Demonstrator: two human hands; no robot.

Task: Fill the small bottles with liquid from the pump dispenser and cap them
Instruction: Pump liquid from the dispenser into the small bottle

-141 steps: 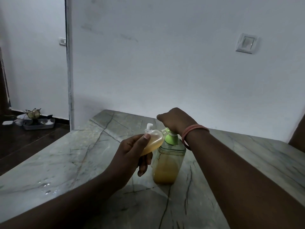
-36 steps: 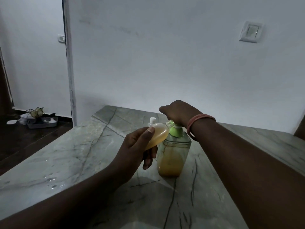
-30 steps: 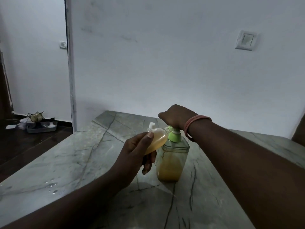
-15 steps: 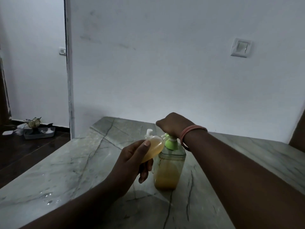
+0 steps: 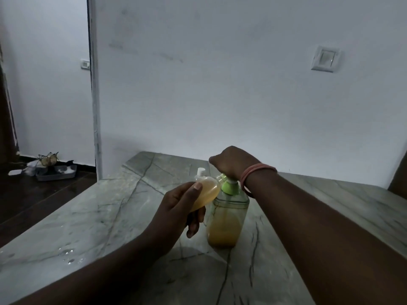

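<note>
Marble counter [image 5: 88, 216] carries the pump dispenser [image 5: 226, 219], half full. Left hand [image 5: 176, 208] grips the small bottle [image 5: 206, 192], nearly full, at the spout's nine o'clock. Right hand [image 5: 231, 162], fingers curled, presses the pump. A white-capped bottle [image 5: 200, 172], seemingly finished, stands behind; capping remains.

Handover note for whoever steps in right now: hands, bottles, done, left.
Left hand: grips the small bottle, tilted, its mouth at the green pump nozzle. It is largely full of amber liquid.
Right hand: rests on top of the pump head, fingers curled over it.
Pump dispenser: stands upright on the marble table, roughly half full.
A white-capped bottle stands just behind the held one; its fill level is hidden.
Done: held bottle mostly filled.
Left: top it off and cap it. No loose cap is in view. Drops of liquid lie near the table's left edge.
</note>
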